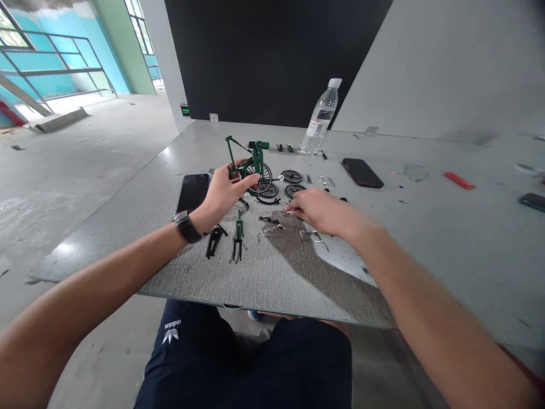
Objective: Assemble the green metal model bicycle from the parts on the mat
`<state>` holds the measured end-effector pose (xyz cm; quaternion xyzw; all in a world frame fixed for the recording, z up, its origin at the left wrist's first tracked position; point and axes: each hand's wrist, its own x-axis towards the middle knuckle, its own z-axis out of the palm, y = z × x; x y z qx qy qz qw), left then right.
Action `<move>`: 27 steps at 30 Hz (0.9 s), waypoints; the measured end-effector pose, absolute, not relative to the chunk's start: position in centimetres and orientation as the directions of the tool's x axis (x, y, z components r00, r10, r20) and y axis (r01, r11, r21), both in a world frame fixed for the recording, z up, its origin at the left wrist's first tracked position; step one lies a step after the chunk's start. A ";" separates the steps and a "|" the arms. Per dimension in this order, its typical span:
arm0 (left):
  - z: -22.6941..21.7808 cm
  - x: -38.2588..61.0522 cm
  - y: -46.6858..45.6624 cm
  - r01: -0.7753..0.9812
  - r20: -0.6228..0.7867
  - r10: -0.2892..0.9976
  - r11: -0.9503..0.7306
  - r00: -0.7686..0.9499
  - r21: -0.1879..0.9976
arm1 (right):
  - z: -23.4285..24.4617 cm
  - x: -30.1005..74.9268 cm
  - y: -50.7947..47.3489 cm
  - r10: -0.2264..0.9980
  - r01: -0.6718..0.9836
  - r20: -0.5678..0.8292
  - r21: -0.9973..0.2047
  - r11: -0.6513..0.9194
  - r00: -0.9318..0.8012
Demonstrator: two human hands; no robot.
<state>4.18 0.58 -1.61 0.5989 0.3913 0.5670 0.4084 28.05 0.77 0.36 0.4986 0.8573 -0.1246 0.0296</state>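
Observation:
My left hand point(225, 190), with a watch on the wrist, grips a green model bicycle frame point(251, 162) that stands upright on the grey table point(426, 238) with a spoked wheel in it. My right hand point(317, 211) rests low over small metal parts point(272, 226), its fingertips pinched on a tiny silver piece I cannot make out. Two loose spoked wheels point(292, 176) lie just beyond the right hand. A green fork point(238, 236) and a black part point(214, 238) lie below the left hand.
A black phone point(192, 192) lies left of the frame and another phone point(362, 172) to the right. A clear water bottle point(320, 118) stands at the back. A red tool point(458, 180) lies far right. The table's near edge is above my knees.

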 end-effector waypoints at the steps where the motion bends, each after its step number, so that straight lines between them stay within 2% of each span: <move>1: -1.6 4.1 0.6 0.004 0.363 0.930 -0.364 0.053 0.931 | 0.5 28.0 0.7 0.845 0.860 -0.172 -0.184 0.477 -0.506; 12: -1.2 4.3 0.3 0.006 0.358 0.933 -0.358 0.047 0.934 | 0.7 28.6 1.0 0.811 0.824 -0.163 -0.195 0.531 -0.561; 27: -1.7 4.1 0.6 0.013 0.368 0.928 -0.369 0.053 0.929 | 1.6 28.4 0.5 0.839 0.860 -0.196 -0.179 0.478 -0.507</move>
